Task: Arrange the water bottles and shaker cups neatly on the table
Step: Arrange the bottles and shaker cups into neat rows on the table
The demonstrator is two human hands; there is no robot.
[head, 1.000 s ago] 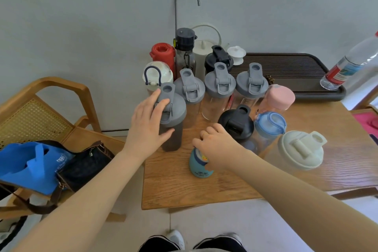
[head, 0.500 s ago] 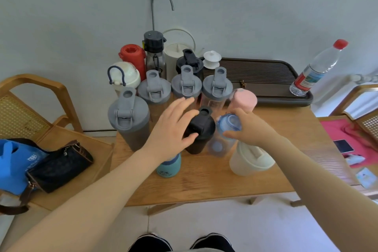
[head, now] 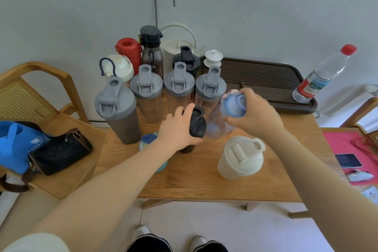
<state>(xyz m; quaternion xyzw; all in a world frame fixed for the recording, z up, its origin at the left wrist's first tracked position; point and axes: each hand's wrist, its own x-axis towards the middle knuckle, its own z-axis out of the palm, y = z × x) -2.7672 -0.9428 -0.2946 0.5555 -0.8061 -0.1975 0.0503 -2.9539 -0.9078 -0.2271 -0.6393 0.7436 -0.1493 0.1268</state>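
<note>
On the wooden table [head: 194, 178] my left hand [head: 177, 131] grips a black-lidded shaker cup [head: 196, 125] at mid-table. My right hand [head: 256, 112] holds the blue lid of a clear shaker cup [head: 233, 105], which is tilted. A dark shaker with a grey lid [head: 117, 108] stands at the left, beside a row of three clear grey-lidded shakers [head: 179, 85]. A cream shaker [head: 241, 157] stands at the front right. A small teal bottle [head: 150, 141] is half hidden under my left forearm. A pink cup is hidden behind my right hand.
Behind the row stand a red bottle [head: 128, 49], a white-capped bottle [head: 119, 65], a tall dark bottle [head: 151, 47], a white kettle [head: 173, 49] and a black-lidded cup [head: 186, 59]. A dark tray [head: 266, 80] carries a plastic water bottle [head: 321, 75]. A chair with bags [head: 41, 145] is on the left.
My left hand has closed around the black-lidded shaker. My right hand has lifted and tilted the blue-lidded shaker up and to the right.
</note>
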